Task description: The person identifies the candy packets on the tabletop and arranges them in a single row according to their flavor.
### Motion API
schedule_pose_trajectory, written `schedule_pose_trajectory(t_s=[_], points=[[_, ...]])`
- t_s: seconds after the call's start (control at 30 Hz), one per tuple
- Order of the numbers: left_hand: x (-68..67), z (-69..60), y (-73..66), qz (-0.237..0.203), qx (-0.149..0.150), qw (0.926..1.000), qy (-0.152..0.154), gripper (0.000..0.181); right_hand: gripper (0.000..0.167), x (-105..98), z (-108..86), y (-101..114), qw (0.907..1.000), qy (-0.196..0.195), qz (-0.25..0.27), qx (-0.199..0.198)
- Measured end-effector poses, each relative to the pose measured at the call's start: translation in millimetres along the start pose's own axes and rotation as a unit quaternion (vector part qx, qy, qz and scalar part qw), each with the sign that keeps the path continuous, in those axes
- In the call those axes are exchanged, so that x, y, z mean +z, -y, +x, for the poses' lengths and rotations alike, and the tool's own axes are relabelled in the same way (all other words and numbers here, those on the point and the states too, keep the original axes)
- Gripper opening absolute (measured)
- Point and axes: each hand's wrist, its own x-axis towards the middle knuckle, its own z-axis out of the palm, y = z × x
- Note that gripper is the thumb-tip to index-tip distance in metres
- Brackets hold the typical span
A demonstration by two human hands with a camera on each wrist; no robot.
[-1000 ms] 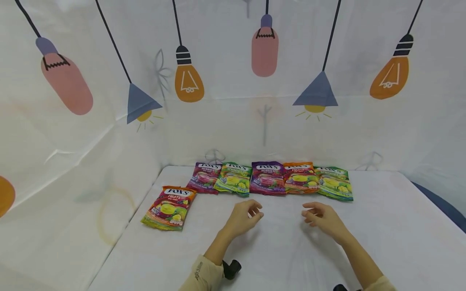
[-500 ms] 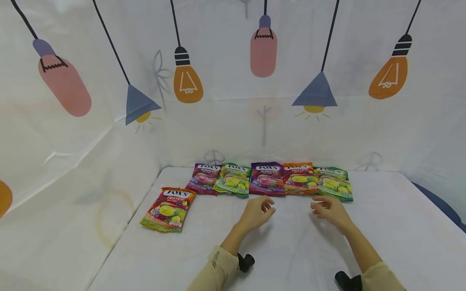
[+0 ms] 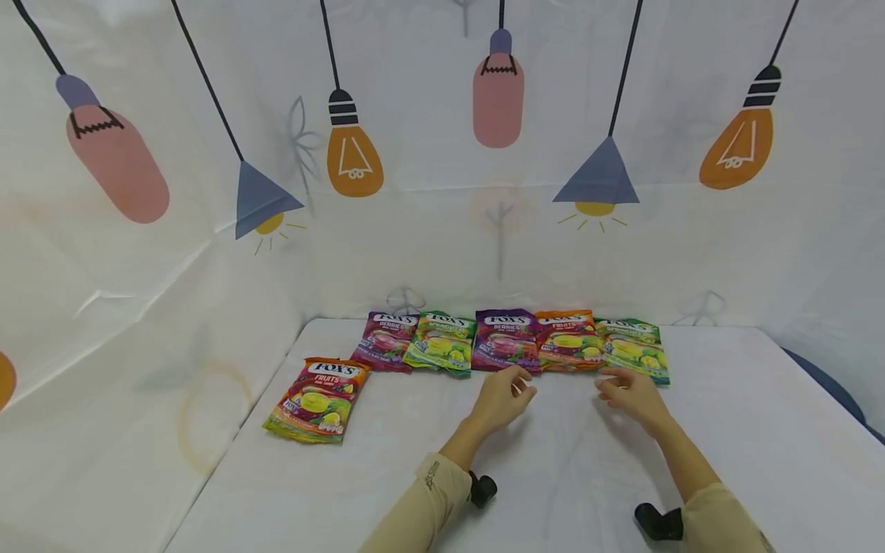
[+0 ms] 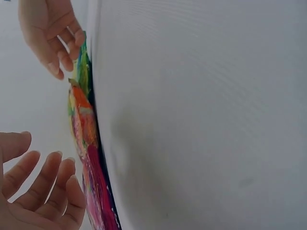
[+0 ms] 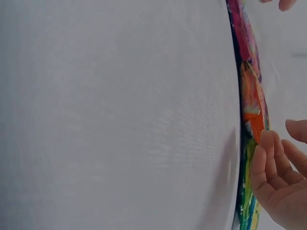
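In my head view, my left hand, loosely curved and holding nothing, is just in front of the purple bag mid-row; my right hand, likewise, is by the rightmost green bag, an orange bag between. My left wrist view shows my left hand near the purple bag. My right wrist view shows my right hand overlapping the green bag, contact unclear.
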Motion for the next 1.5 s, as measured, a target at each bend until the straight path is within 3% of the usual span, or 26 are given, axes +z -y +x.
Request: schedule_pose_trajectory(t_s=[0.23, 0.57, 0.73, 0.87, 1.2, 1.5], points=[[14.6, 15.4, -1.0, 0.023, -0.004, 0.9996, -0.014, 0.017, 0.049, 1, 17.2, -1, 0.9973, -0.064, -0.035, -0.007], [25.2, 27.7, -9.7, 0.055, -0.007, 0.9976, -0.042, 0.021, 0.042, 4, 35.4, -1, 0.9838, -0.128, -0.122, -0.03], [33.4, 32.1, -6.9, 0.05, -0.034, 0.997, -0.048, 0.022, 0.042, 7, 39.0, 1, 0.9804, -0.15, -0.122, -0.037], [40.4, 33.9, -3.8, 0.056, -0.064, 0.9954, -0.042, 0.024, 0.041, 9, 41.1, 1, 0.9807, -0.152, -0.12, -0.029], [45.2, 36.8, -0.2, 0.101, -0.079, 0.9912, -0.036, 0.023, 0.043, 11, 47.8, -1, 0.9858, -0.129, -0.107, 0.007], [47.7, 46.3, 3.9, 0.136, -0.108, 0.9848, -0.011, 0.029, 0.041, 11, 50.2, -4, 0.9839, -0.141, -0.107, 0.027]])
